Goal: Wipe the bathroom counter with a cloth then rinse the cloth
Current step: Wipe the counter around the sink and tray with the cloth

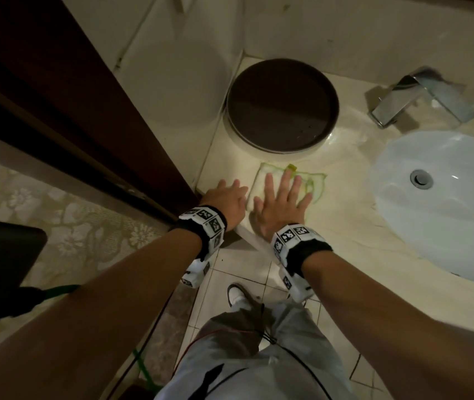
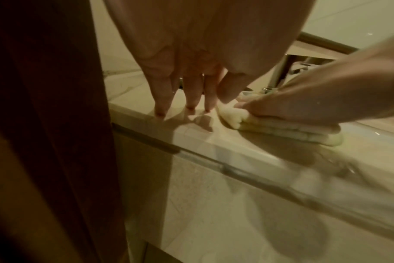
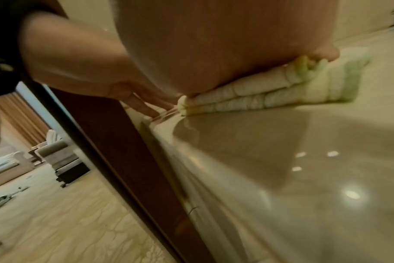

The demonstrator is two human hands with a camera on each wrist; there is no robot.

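Note:
A folded white cloth with green edging (image 1: 261, 183) (image 2: 281, 130) (image 3: 270, 92) lies on the beige marble counter (image 1: 345, 226) (image 3: 304, 142) near its left front corner. My right hand (image 1: 282, 197) (image 3: 191, 53) lies flat on top of it, fingers straight and spread, pressing it down. My left hand (image 1: 227, 197) (image 2: 184, 80) rests beside the cloth's left edge. Its straight fingertips (image 2: 160, 113) touch the counter (image 2: 191, 128), and one finger touches the cloth.
A round dark tray (image 1: 283, 105) sits at the back of the counter, close behind the cloth. To the right are the white oval sink (image 1: 443, 203) and a chrome faucet (image 1: 420, 99). A dark wooden door frame (image 1: 71, 111) borders the counter's left end.

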